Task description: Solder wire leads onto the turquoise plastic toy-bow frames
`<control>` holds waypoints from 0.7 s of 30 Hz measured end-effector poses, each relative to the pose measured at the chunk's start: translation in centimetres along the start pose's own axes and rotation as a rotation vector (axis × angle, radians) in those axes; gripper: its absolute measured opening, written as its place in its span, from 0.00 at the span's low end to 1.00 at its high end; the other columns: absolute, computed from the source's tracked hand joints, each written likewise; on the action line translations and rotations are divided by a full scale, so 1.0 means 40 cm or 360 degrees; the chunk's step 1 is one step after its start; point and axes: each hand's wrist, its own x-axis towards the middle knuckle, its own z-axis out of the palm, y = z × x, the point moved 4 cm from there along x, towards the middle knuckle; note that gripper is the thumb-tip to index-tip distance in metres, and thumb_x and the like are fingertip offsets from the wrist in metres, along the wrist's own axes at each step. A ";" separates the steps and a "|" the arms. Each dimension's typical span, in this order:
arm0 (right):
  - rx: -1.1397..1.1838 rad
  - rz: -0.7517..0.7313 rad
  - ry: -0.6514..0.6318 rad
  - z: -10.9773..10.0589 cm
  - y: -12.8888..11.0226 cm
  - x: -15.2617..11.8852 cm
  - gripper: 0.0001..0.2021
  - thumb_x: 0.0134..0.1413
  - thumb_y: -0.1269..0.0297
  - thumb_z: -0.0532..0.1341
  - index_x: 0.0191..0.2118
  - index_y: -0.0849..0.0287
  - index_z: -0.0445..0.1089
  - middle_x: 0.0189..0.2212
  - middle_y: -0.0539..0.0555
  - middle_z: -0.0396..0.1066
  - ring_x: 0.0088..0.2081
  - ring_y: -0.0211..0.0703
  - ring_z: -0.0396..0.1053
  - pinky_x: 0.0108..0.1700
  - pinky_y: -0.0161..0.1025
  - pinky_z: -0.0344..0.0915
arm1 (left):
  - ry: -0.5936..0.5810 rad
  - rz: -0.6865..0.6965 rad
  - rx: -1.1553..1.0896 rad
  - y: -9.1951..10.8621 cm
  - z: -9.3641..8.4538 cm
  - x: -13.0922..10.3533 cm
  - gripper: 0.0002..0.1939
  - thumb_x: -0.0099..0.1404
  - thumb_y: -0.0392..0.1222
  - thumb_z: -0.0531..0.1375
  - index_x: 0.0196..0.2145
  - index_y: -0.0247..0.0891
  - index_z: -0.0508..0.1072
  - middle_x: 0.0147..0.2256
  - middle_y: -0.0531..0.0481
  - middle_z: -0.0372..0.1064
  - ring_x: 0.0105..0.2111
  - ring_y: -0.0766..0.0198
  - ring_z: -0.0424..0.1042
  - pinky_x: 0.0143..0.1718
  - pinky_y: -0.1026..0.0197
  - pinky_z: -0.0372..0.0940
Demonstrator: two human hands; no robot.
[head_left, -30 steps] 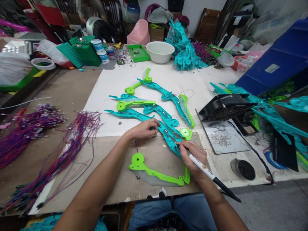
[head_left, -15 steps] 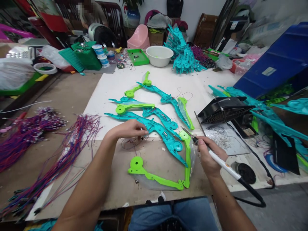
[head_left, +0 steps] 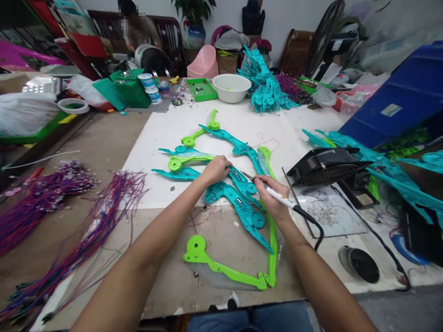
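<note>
While right hand [head_left: 273,210] grips soldering iron [head_left: 283,199], your left hand [head_left: 217,169] curls over blue part [head_left: 247,187], grasp unclear, midway between worktop [head_left: 294,124] front and back edges. Likely light, stiff, slick; hold its rim, sparing fragile-looking contacts [head_left: 235,173].

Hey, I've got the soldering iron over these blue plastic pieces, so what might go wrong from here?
The soldering iron in your right hand has its tip close to the middle blue piece, so a slip might melt the plastic. Your left hand is on that same piece, near the tip, so a burn is possible. The iron's black cord loops beside your right forearm and might snag.
</note>
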 end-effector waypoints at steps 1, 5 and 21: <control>-0.0008 -0.0002 -0.0013 0.012 0.005 0.003 0.10 0.54 0.60 0.60 0.33 0.58 0.77 0.30 0.54 0.78 0.33 0.44 0.75 0.39 0.39 0.71 | -0.0006 0.0012 0.0002 -0.004 0.000 0.001 0.14 0.65 0.37 0.55 0.46 0.36 0.77 0.43 0.41 0.71 0.47 0.53 0.68 0.50 0.55 0.63; -0.0035 0.0015 -0.0033 0.039 0.025 0.017 0.10 0.54 0.59 0.60 0.33 0.57 0.77 0.30 0.53 0.78 0.32 0.43 0.75 0.39 0.39 0.71 | -0.0040 0.0121 0.0051 -0.012 -0.004 0.007 0.11 0.64 0.39 0.58 0.42 0.38 0.78 0.40 0.43 0.72 0.45 0.53 0.68 0.46 0.56 0.63; -0.0040 -0.0007 -0.0157 0.052 0.027 0.041 0.09 0.55 0.60 0.60 0.32 0.58 0.77 0.29 0.52 0.77 0.30 0.42 0.74 0.36 0.37 0.70 | 0.0174 0.0074 -0.0156 -0.020 0.031 0.000 0.10 0.68 0.38 0.53 0.38 0.34 0.74 0.38 0.41 0.71 0.42 0.54 0.67 0.47 0.53 0.62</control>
